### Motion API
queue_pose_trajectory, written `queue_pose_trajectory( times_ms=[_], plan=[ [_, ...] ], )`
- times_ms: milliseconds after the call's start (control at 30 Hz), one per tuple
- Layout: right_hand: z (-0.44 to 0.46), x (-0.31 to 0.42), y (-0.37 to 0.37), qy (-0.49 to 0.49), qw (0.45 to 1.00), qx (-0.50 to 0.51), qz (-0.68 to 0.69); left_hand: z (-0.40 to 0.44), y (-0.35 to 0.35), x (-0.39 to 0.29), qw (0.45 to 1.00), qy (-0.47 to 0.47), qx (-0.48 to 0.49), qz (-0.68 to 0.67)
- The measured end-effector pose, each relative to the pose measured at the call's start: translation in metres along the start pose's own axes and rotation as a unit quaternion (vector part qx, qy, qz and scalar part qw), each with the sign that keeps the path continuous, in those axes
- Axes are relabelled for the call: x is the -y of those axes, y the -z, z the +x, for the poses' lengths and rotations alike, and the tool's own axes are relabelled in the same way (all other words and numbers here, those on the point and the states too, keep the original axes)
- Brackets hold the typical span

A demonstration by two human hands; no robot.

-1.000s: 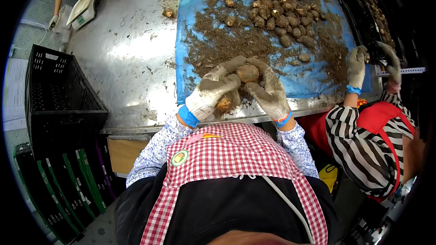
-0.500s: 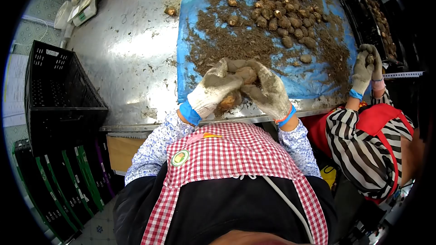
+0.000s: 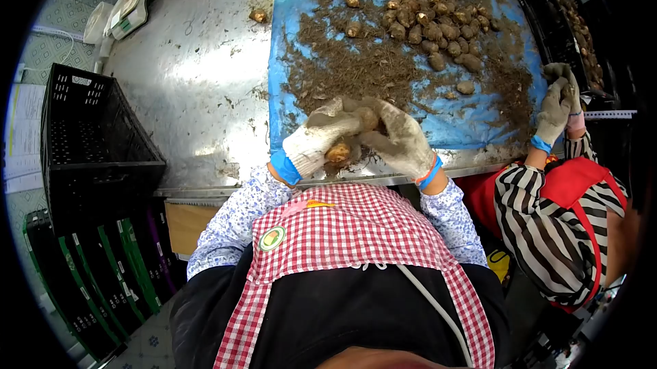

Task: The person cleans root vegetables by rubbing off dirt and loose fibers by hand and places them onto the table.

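Note:
My left hand (image 3: pixel 316 137), in a soiled white work glove, is closed around a brown, hairy taro (image 3: pixel 367 119) near the table's front edge. From the other side, my gloved right hand (image 3: pixel 404 142) curls its fingers over that same taro. Below my left palm shows a second taro (image 3: pixel 338 153) with a pale tan patch; I cannot tell whether the left fingers hold it or it rests on the table. Beyond my hands, loose root fibres and soil (image 3: pixel 349 71) cover the blue sheet (image 3: pixel 286 105), with a heap of taros (image 3: pixel 428 16) farther back.
A black crate (image 3: pixel 102 163) stands at the left, a scale (image 3: pixel 133 9) at the far left corner. One taro (image 3: pixel 258 16) lies on the metal table (image 3: pixel 198 88). A co-worker's gloved hands (image 3: pixel 558 102) are at the right, beside crates of taros (image 3: pixel 575 33).
My hands have shifted slightly and the upper taro is now more covered by my fingers. At the far left, another person's hand has moved up off the scale. The view has shifted a little.

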State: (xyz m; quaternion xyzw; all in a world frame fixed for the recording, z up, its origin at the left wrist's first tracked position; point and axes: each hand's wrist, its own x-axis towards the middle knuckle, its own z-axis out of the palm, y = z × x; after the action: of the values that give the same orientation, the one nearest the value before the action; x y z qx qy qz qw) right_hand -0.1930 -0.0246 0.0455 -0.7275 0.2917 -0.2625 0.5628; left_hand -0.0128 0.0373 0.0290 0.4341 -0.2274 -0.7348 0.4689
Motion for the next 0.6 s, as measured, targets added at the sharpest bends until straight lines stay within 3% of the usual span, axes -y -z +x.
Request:
queue_pose_trajectory(
  times_ms=[100, 133, 167, 200, 233, 267, 300, 333, 433, 500, 600],
  plan=[
    [0.002, -0.027, 0.004, 0.115, 0.962, 0.056, -0.243, 0.013, 0.01, 0.018, 0.994, -0.024, -0.057, 0.085],
    [0.002, -0.024, 0.004, 0.11, 0.975, 0.055, -0.186, 0.018, 0.016, 0.022, 0.961, -0.144, -0.001, 0.237],
    [0.002, -0.026, 0.0, 0.087, 0.988, 0.036, -0.125, 0.022, 0.021, 0.024, 0.889, -0.276, 0.02, 0.366],
    [0.0, -0.028, -0.005, 0.065, 0.996, 0.016, -0.064, 0.019, 0.022, 0.03, 0.945, -0.189, -0.003, 0.268],
    [0.0, -0.03, -0.007, 0.042, 0.999, -0.005, -0.004, 0.011, 0.012, 0.013, 0.995, -0.047, 0.028, 0.083],
    [0.0, -0.031, -0.004, 0.021, 0.999, -0.017, 0.025, 0.004, 0.002, -0.004, 0.99, 0.095, 0.002, -0.108],
    [0.0, -0.032, 0.0, -0.001, 0.998, -0.027, 0.055, 0.004, 0.006, 0.0, 0.994, -0.071, 0.017, 0.078],
    [0.001, -0.032, 0.003, -0.021, 0.995, -0.037, 0.084, 0.006, 0.01, 0.006, 0.937, -0.233, 0.031, 0.26],
    [-0.001, -0.018, 0.005, -0.025, 0.999, -0.024, -0.005, 0.007, 0.014, 0.012, 0.999, -0.023, 0.03, -0.018],
    [-0.001, -0.03, 0.0, 0.012, 0.999, -0.036, 0.023, 0.004, 0.015, 0.005, 0.996, 0.007, 0.06, -0.062],
    [-0.001, -0.027, -0.003, 0.099, 0.991, -0.081, -0.035, -0.003, -0.009, -0.012, 0.999, -0.018, -0.009, 0.047]
  ],
)
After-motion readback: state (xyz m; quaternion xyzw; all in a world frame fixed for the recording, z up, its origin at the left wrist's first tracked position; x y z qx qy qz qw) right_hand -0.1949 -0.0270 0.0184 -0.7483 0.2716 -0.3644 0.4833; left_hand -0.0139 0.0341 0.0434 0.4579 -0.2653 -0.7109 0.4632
